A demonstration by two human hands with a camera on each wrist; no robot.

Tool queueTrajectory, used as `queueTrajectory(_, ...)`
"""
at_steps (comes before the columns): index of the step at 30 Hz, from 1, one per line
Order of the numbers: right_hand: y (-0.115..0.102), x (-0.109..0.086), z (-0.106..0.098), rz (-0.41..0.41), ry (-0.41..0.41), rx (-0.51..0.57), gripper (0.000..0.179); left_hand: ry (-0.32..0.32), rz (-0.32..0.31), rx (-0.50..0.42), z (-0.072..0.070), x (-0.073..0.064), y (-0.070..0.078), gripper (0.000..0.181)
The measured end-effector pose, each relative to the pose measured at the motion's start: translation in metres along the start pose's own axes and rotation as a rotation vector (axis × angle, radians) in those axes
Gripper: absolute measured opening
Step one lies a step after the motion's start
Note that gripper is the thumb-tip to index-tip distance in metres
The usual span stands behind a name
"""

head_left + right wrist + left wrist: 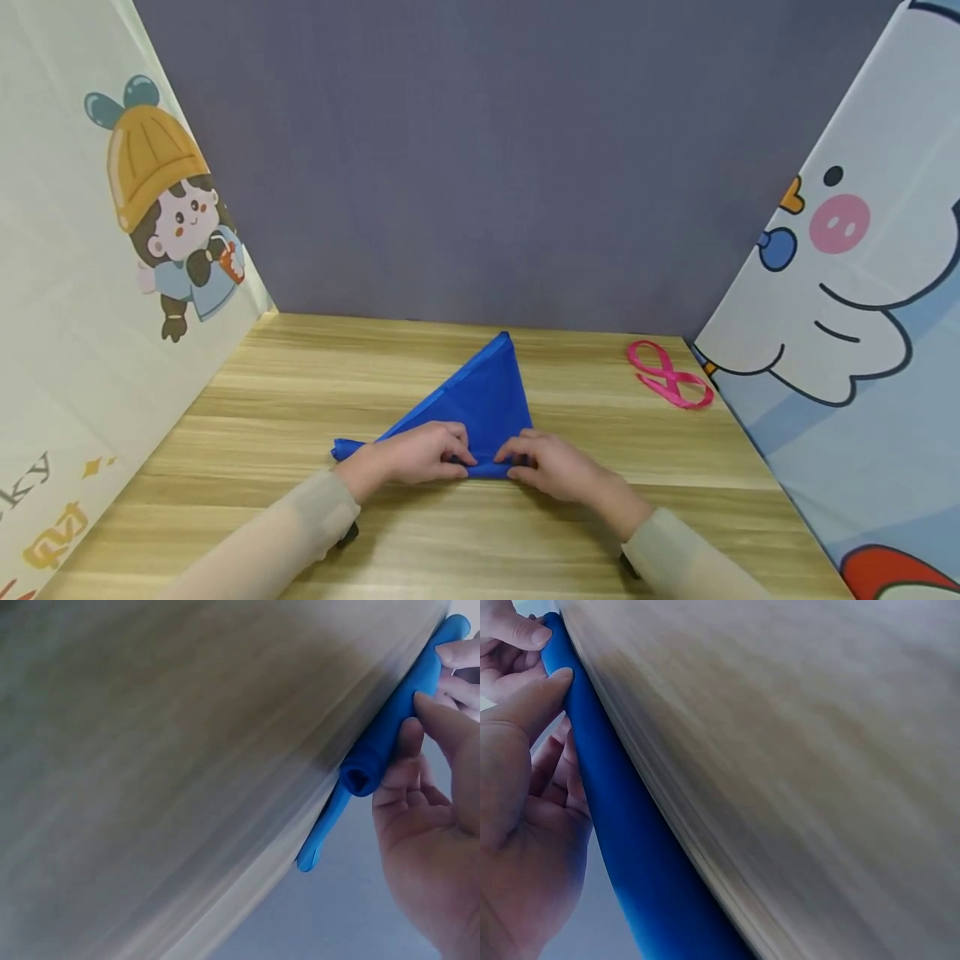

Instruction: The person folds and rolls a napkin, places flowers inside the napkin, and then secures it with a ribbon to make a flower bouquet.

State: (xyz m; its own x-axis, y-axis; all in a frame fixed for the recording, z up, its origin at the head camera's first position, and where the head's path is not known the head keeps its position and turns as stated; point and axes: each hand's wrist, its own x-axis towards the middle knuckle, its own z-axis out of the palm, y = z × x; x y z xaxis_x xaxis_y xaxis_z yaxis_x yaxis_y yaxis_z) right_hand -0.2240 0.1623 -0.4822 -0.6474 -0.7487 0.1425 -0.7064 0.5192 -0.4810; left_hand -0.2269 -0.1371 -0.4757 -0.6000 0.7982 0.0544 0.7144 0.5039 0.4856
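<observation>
Both hands (423, 452) (557, 468) inward — on blue sheet (483, 400)

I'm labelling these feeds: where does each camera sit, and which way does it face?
Head: on the head, facing forward and down at the blue sheet and table; left hand, right hand and sleeves show.
Left wrist: on that wrist, facing the sheet's rolled edge; left hand close, right hand partly.
Right wrist: on that wrist, facing the rolled edge's open end; right hand close, left hand partly.
Both wrist views share the rolled edge and table.
</observation>
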Motion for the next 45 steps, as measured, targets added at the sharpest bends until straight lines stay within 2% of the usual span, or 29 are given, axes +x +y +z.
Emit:
queueTrajectory(4,-0.001,0.001,-0.004,0.005,-0.023,0.025,0.017,0.000,-0.009,-0.008,-0.001,-0.006,-0.002,0.025)
queueTrajectory(10,-0.003,0.003,-0.007,0.039,-0.076,0.031,0.026,-0.005,-0.030,-0.040,-0.004,-0.018,-0.005,0.032)
queueTrajectory(15,-0.003,0.002,-0.006,0.035,-0.073,0.002,0.025,-0.004,-0.063,-0.085,-0.005,-0.023,-0.006,0.032)
queueTrajectory(17,-0.002,0.002,-0.005,0.023,-0.061,-0.008,0.024,-0.001,-0.059,-0.093,-0.006,-0.025,-0.006,0.031)
queueTrajectory(22,0.000,0.002,-0.004,-0.031,-0.022,-0.039,0.021,0.035,0.020,-0.050,-0.009,-0.025,-0.009,0.025)
queueTrajectory(26,0.001,0.003,-0.006,-0.049,-0.023,-0.048,0.020,0.056,0.046,-0.037,-0.011,-0.024,-0.011,0.022)
queueTrajectory(30,0.002,0.006,-0.008,-0.035,-0.041,-0.047,0.020,0.048,0.013,-0.042,-0.013,-0.023,-0.012,0.021)
queueTrajectory(35,0.005,0.010,-0.008,-0.016,-0.043,-0.079,0.019,0.021,-0.087,-0.118,-0.015,-0.020,-0.012,0.021)
queueTrajectory(37,0.004,0.012,-0.009,0.017,-0.060,-0.070,0.020,0.017,-0.117,-0.141,-0.015,-0.019,-0.011,0.020)
queueTrajectory(39,0.003,0.013,-0.009,0.039,-0.073,-0.053,0.020,0.023,-0.114,-0.114,-0.015,-0.018,-0.011,0.019)
queueTrajectory(41,0.002,0.013,-0.010,0.051,-0.079,-0.034,0.020,0.037,-0.085,-0.073,-0.015,-0.017,-0.011,0.018)
queueTrajectory(45,0.002,0.012,-0.010,0.016,-0.062,-0.065,0.018,0.044,-0.036,-0.016,-0.015,-0.016,-0.010,0.018)
